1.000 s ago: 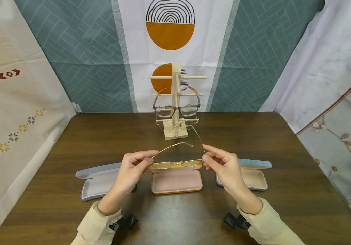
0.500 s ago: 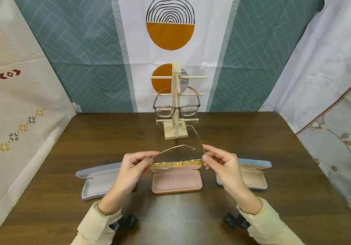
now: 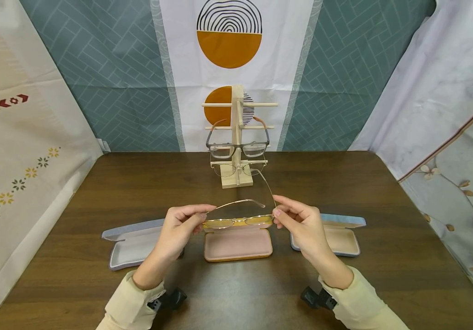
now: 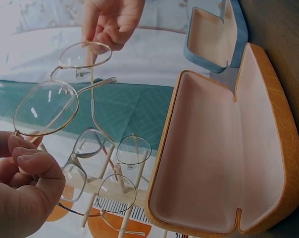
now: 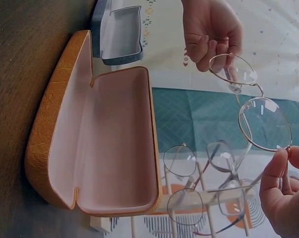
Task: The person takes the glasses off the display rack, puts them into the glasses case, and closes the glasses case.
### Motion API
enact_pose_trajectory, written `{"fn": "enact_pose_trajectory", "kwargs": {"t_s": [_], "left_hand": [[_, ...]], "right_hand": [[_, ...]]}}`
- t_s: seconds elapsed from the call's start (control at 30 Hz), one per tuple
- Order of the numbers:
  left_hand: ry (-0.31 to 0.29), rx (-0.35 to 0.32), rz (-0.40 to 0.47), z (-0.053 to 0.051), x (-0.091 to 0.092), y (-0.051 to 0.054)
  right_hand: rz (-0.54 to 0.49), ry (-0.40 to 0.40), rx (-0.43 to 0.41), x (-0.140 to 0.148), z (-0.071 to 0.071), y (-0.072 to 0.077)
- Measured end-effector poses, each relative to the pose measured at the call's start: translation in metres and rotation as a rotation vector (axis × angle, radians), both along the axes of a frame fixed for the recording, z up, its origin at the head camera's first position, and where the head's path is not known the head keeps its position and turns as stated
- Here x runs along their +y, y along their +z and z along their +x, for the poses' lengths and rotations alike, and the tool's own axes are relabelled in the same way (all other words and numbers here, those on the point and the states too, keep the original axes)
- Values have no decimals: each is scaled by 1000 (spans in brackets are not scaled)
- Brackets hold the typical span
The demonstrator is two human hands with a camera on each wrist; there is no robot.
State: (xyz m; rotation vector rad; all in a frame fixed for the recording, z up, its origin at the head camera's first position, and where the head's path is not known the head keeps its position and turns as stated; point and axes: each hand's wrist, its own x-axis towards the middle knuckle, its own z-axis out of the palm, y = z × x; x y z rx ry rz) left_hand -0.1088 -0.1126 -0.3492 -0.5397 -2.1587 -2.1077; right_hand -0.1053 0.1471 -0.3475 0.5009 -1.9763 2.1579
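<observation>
- We see the left hand (image 3: 180, 228) pinching one end of the gold-rimmed glasses (image 3: 238, 220) between thumb and fingers, near where the rim meets the temple arm.
- We see the right hand (image 3: 301, 224) pinching the opposite end in the same way, thumb toward us.
- Between the two hands, the glasses are held up off the counter (image 3: 236, 300); from the head view they overlap the raised lid of the orange case.
- Both temple arms point away from us: the right one rises toward the stand, while the left one slants inward, its tip near the right arm.
- Below the glasses we find the orange case (image 3: 238, 245), lid up, its pink lining showing.
- To its left sits a grey-blue case (image 3: 130, 251), partly behind the left hand; to its right, a light-blue case (image 3: 345, 243), partly behind the right hand. Both have their lids raised.
- Farther back we notice a wooden stand (image 3: 237, 110), carrying dark-framed glasses (image 3: 246, 145) and, lower down, thin-rimmed glasses (image 3: 225, 170).
</observation>
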Motion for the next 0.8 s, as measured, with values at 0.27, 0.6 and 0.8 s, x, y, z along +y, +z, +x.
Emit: {"fn": "enact_pose_trajectory", "kwargs": {"t_s": [0.27, 0.6, 0.8], "left_hand": [[-6, 5, -16, 0, 0, -2], [-11, 6, -21, -1, 0, -1], [-2, -2, -14, -1, 0, -1]], "right_hand": [[0, 3, -11, 0, -1, -2], [5, 1, -20, 0, -2, -2], [-2, 3, -18, 0, -3, -3]]}}
